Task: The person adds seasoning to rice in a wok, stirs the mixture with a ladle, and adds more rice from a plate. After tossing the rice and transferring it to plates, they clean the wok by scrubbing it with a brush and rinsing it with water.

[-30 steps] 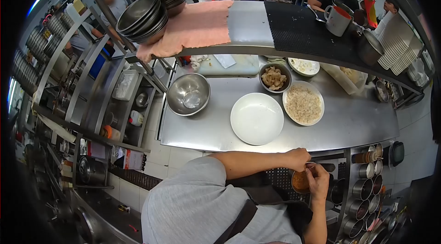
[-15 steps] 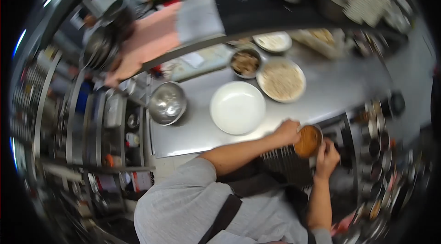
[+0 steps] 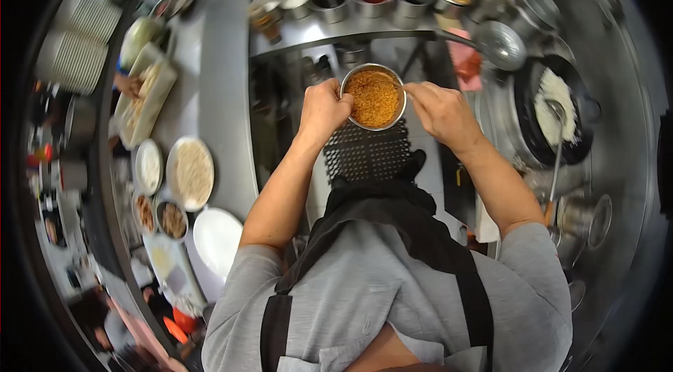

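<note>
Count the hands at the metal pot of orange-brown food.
2: the left hand at the left of the pot, the right hand at its right; parts may be hidden, no other hand shows there.

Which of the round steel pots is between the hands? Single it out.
The round steel pot of orange-brown grainy food, gripped by the left hand with the right hand at its rim; neither hand touches the other steel pots grouped ahead.

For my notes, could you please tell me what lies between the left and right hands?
In the head view, a round metal container of orange-brown, crumbly food lies between the left hand and right hand.
</note>
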